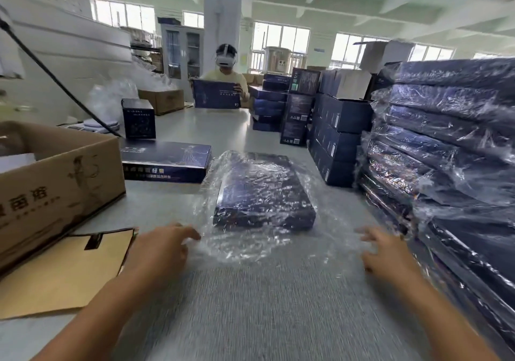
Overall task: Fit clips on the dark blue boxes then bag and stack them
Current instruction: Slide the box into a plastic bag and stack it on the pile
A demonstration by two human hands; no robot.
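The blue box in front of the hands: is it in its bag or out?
In. The dark blue box lies flat inside the crinkled clear bag.

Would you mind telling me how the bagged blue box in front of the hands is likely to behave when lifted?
The bagged box looks flat and rigid, so it should probably stay stiff. Its loose, crinkled plastic bag trails toward the hands and may slip or bunch under the fingers.

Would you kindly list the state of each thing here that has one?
Dark blue flat box in clear plastic bag: bagged, lying flat, bag mouth open.
Unbagged dark blue flat box: closed, lying flat.
Brown cardboard carton: open.
Left hand: open, at the bag's edge.
Right hand: open, holding nothing.
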